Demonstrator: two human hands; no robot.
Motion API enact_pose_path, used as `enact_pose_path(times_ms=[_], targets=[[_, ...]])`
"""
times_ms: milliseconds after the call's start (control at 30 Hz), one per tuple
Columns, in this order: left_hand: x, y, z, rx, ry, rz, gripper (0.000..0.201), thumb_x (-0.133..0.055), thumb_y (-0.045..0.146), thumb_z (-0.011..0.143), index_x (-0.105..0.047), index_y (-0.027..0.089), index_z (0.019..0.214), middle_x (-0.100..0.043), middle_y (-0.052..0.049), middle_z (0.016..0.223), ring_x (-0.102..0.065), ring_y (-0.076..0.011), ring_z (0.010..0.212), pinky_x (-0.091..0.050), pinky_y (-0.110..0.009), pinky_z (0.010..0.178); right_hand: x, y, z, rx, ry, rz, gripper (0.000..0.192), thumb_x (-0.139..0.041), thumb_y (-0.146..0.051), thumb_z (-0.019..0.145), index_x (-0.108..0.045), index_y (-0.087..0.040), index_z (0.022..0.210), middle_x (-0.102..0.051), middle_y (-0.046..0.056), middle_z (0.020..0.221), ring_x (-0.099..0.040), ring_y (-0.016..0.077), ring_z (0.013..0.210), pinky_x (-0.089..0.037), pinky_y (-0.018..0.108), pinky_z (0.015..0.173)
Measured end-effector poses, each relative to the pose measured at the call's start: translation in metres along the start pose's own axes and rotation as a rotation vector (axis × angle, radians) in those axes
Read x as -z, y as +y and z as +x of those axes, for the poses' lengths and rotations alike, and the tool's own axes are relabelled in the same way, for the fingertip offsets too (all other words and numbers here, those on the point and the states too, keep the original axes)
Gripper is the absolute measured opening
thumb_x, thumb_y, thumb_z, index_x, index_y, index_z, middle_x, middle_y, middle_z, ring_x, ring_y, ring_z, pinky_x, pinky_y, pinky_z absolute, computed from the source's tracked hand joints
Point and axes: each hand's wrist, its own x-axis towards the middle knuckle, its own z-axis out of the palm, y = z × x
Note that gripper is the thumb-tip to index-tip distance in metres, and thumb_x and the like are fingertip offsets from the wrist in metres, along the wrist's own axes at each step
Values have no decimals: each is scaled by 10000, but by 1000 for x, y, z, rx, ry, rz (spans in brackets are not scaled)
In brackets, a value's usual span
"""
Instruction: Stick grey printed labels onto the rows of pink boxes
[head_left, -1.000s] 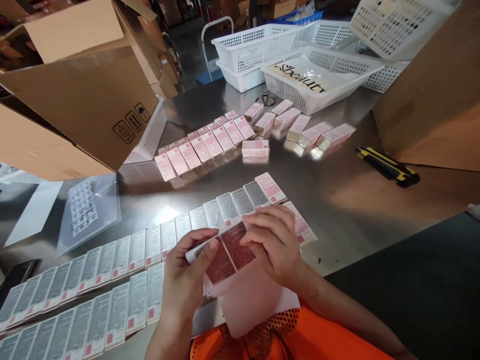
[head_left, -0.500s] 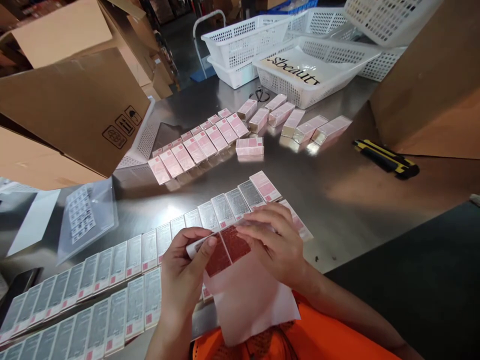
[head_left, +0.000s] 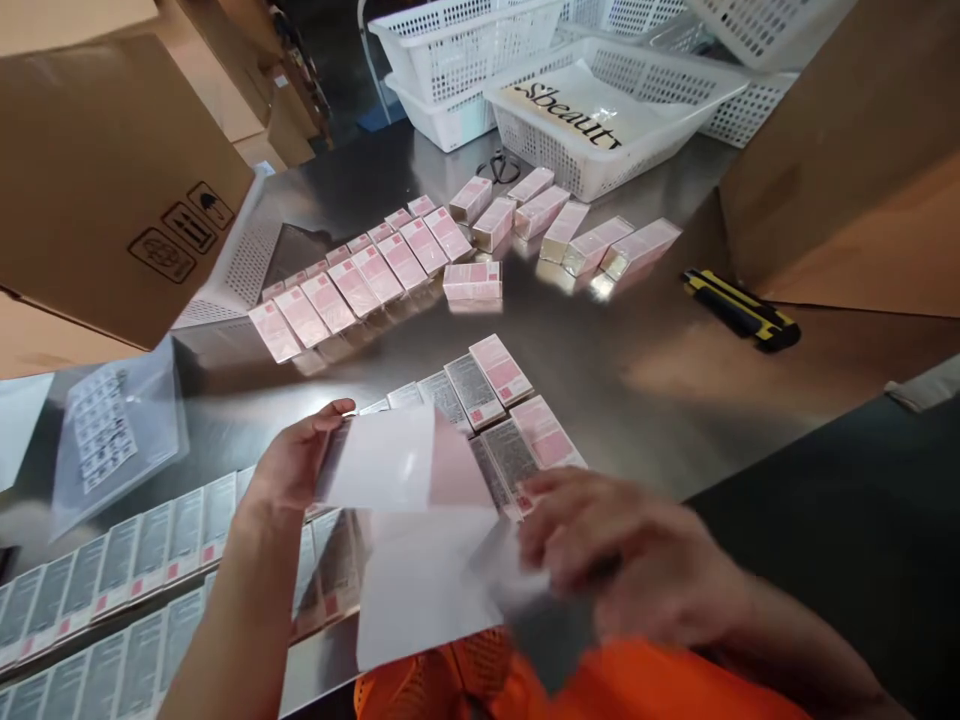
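I see the left hand (head_left: 289, 465) raised over the steel desk (head_left: 675, 380), its grip pinched on the edge of a white sheet (head_left: 390, 465) that sags toward the orange vest (head_left: 600, 690). The right hand (head_left: 637, 560) is blurred, near the sheet's lower right edge; I cannot tell its grip. Rows of flat pink-and-grey cartons (head_left: 487, 390) lie beneath and to the left. Further off: upright pink boxes (head_left: 352, 285), white baskets (head_left: 600, 120), a yellow-black knife (head_left: 739, 310).
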Motion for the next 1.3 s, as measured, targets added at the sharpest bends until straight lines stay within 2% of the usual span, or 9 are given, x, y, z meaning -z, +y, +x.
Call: enact_pose_path(times_ms=[33, 133, 233, 300, 500, 667, 833, 967, 1300], targets=[[-5, 3, 2, 30, -35, 28, 135, -726, 244, 663, -627, 159, 697, -540, 26, 435, -482, -112, 335, -376, -201, 337, 10, 7, 0, -89, 96, 7, 33, -580, -246, 938, -569, -277, 939, -679, -10, 967, -685, 140, 937, -558, 313, 898], [-32, 1, 2, 111, -164, 125, 234, -726, 338, 697, -618, 161, 588, -370, 49, 299, -308, -65, 235, -174, -174, 279, 35, 39, 4, -440, 274, 64, 294, -757, -188, 781, -547, -256, 975, -636, 6, 968, -653, 127, 793, -567, 251, 660], [-70, -14, -7, 126, -347, 315, 266, -751, 409, 694, -687, 151, 691, -507, 11, 374, -259, -36, 225, -68, -193, 297, 51, 71, 9, -707, 190, 304, 359, -799, -244, 719, -538, -224, 966, -623, -11, 849, -623, 127, 737, -542, 246, 599], [-92, -27, -14, 81, -440, 455, 326, -731, 471, 715, -719, 165, 826, -615, -15, 495, -326, -49, 273, -125, -199, 319, 57, 85, 10, -777, 161, 400, 385, -816, -238, 683, -541, -214, 951, -612, -23, 809, -616, 130, 739, -535, 240, 588], [-123, -59, -24, -2, -489, 543, 372, -642, 539, 795, -710, 178, 853, -635, -6, 520, -501, -124, 497, -364, -221, 531, 61, 92, 9, -859, 139, 448, 377, -810, -185, 653, -551, -205, 927, -612, -23, 824, -602, 121, 733, -518, 210, 554], [-136, -80, -28, -57, -320, 509, 302, -632, 444, 807, -616, 180, 662, -583, 16, 501, -444, -111, 506, -338, -223, 545, 60, 93, 5, -911, 85, 413, 384, -803, -215, 667, -553, -203, 959, -624, -23, 805, -606, 114, 669, -502, 199, 510], [-140, -91, -35, -2, -286, 426, 179, -568, 292, 800, -598, 188, 657, -604, 5, 487, -469, -127, 510, -344, -247, 576, 57, 92, -5, -900, 67, 285, 347, -787, -205, 699, -578, -215, 976, -643, -4, 861, -644, 144, 765, -537, 227, 577], [-139, -97, -37, 22, -281, 429, 326, -566, 427, 859, -601, 180, 650, -609, -4, 523, -484, -125, 522, -345, -242, 563, 59, 88, -10, -884, 50, 265, 311, -772, -211, 743, -579, -218, 988, -657, 8, 884, -657, 138, 787, -540, 211, 603], [-154, -105, -36, 34, -219, 849, 441, -444, 490, 907, -569, 210, 590, -585, -20, 515, -482, -157, 482, -249, -267, 483, 60, 94, -15, -837, 75, -223, 77, -736, -300, 810, -722, -225, 807, -702, 1, 795, -640, 131, 679, -500, 245, 605]])
